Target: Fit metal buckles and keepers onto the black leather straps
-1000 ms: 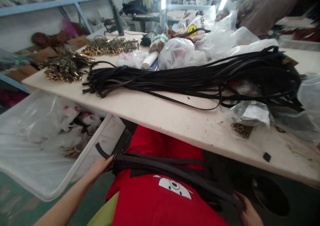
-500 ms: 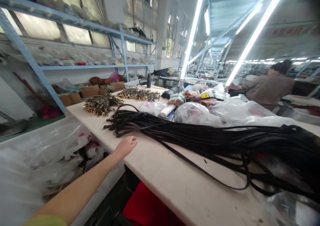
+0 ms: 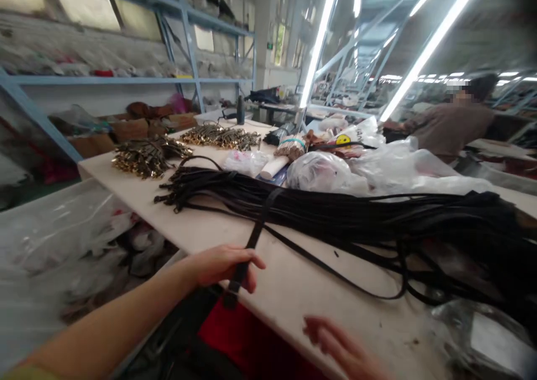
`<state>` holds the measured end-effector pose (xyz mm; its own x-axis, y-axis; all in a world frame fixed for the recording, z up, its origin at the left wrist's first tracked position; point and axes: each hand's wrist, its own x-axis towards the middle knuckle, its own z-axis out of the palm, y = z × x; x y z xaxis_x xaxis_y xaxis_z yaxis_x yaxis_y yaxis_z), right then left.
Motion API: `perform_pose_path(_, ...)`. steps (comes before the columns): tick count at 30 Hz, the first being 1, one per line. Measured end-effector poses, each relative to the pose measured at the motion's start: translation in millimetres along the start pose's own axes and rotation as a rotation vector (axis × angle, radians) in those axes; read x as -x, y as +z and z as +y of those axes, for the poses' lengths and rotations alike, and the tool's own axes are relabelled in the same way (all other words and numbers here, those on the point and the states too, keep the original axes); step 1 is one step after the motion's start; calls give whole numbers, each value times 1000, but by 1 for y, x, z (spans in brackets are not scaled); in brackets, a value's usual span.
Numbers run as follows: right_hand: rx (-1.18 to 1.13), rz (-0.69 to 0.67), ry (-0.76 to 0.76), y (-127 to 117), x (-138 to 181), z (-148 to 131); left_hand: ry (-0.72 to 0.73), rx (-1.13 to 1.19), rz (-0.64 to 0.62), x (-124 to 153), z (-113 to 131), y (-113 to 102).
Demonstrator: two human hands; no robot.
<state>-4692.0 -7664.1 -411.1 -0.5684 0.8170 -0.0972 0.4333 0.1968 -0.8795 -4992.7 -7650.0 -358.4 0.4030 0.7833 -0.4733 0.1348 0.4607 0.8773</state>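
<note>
Two bare hands are working at the near edge of a long pale worktop point(image 3: 293, 279). The left hand point(image 3: 222, 265) is pinching one flat black leather strap point(image 3: 254, 237), fingers closed around it just above its lower end; the strap is running up into a large bundle of black straps point(image 3: 356, 217) lying across the worktop. The right hand point(image 3: 339, 346) is hovering blurred nearby, fingers spread, holding nothing

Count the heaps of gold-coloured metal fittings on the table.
2: one heap at the table's far left corner, another heap behind it, further back. Bags may hide more.
</note>
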Motion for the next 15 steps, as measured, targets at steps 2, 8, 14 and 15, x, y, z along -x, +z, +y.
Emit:
perform_pose_path(2,-408,-115,123,4,-10,-30,-3,359,-324,-3,0,50)
perform_pose_path(8,-1000,79,293,-24,-58,-89,-22,540,-549,-6,-4,121)
perform_pose_path(14,-830,361,97,-72,-33,-112,40,365,-233,8,-25,126)
perform_pose_path(15,-797,426,35,-85,-28,-114,44,384,-158,10,-31,121)
